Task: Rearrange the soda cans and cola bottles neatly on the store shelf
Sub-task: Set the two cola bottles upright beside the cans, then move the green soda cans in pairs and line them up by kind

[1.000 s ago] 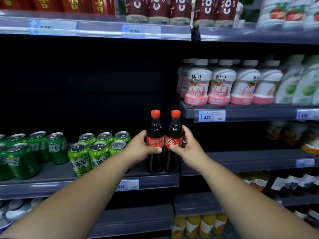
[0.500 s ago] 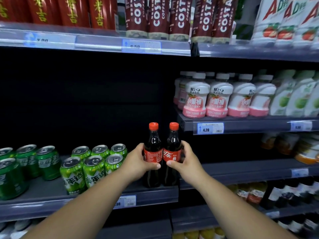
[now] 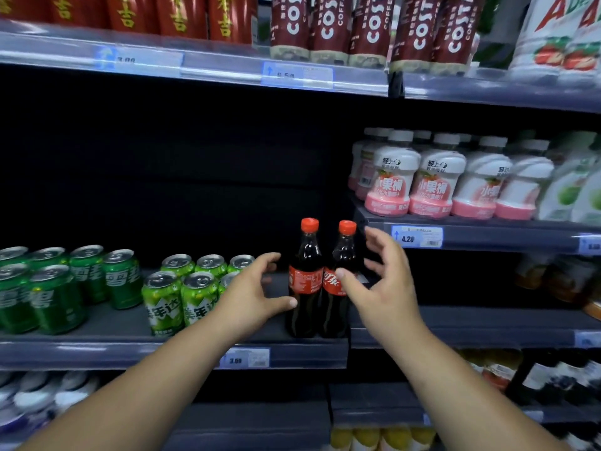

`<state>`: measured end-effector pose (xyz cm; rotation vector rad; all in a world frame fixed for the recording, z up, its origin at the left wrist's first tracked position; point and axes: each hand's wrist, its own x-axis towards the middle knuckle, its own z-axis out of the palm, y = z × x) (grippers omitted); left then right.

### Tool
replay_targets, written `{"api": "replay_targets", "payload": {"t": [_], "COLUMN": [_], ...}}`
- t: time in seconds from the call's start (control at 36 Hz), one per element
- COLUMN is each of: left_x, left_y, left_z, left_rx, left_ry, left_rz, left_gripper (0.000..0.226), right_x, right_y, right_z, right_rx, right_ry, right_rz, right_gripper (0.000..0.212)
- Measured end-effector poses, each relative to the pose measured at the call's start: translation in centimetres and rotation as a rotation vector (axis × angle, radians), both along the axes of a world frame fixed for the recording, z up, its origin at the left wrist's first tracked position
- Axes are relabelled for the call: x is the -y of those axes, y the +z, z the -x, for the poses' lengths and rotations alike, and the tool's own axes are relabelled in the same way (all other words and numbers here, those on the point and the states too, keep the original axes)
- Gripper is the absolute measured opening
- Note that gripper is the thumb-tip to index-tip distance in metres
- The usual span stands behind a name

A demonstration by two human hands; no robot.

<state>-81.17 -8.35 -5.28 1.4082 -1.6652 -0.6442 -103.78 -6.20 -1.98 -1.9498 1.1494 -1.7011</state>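
Note:
Two cola bottles with red caps stand upright side by side at the right end of the grey shelf (image 3: pixel 97 351): the left bottle (image 3: pixel 305 281) and the right bottle (image 3: pixel 338 284). My left hand (image 3: pixel 253 294) is spread beside the left bottle, its thumb tip at the bottle's side. My right hand (image 3: pixel 383 281) is spread beside the right bottle, thumb tip at its red label, fingers off it. Light green soda cans (image 3: pixel 182 291) stand left of my left hand. Dark green soda cans (image 3: pixel 58 288) stand further left.
Pink-and-white drink bottles (image 3: pixel 432 180) fill a higher shelf to the right. Red cans and Costa coffee bottles (image 3: pixel 367 27) line the top shelf. The shelf's back behind the cola bottles is dark. More bottles sit on lower shelves at the right.
Both hands have let go of the cola bottles and opened, drawing slightly outward. The bottles now stand on the shelf on their own. The camera view shifted down and closer.

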Motion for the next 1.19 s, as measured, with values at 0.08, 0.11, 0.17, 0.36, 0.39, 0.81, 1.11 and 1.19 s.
{"api": "replay_targets", "payload": {"t": [0.08,0.11,0.17,0.36,0.39,0.81,1.11,1.19], "left_x": [-1.5,-2.2,-3.2,-4.3,-4.3,0.0,4.0,4.1], "left_y": [-0.4,-0.4,-0.6,-0.8,-0.9,0.4,0.3,-0.2], "left_z": [-1.6,-2.2,-3.5,-10.0,-10.8,-16.6,-16.9,-17.0], "left_rx": [0.081,0.114,0.163,0.232,0.255,0.657,0.952,0.975], "left_ry": [0.074,0.097,0.137,0.257,0.272,0.023,-0.137,-0.121], "left_rz": [0.086,0.113,0.138,0.158,0.163,0.144,-0.039,0.004], "left_gripper": [0.082,0.079,0.075,0.072,0.071,0.088,0.115,0.115], "right_x": [-0.9,-1.1,-1.3,-0.1,0.2,5.6,8.5,8.5], "right_y": [0.5,0.4,0.0,-2.8,-3.2,-5.3,-5.4,-6.0], "right_z": [-2.4,-3.4,-5.3,-11.5,-12.4,-18.9,-18.4,-18.2], "right_rx": [-0.005,-0.005,-0.021,-0.144,-0.158,-0.307,-0.342,-0.316], "right_ry": [0.08,0.102,0.141,0.262,0.264,0.122,0.199,0.151], "right_rz": [0.037,0.04,0.033,-0.155,-0.193,-0.542,-0.664,-0.626], "right_gripper": [0.065,0.064,0.063,0.062,0.064,0.11,0.109,0.104]}}
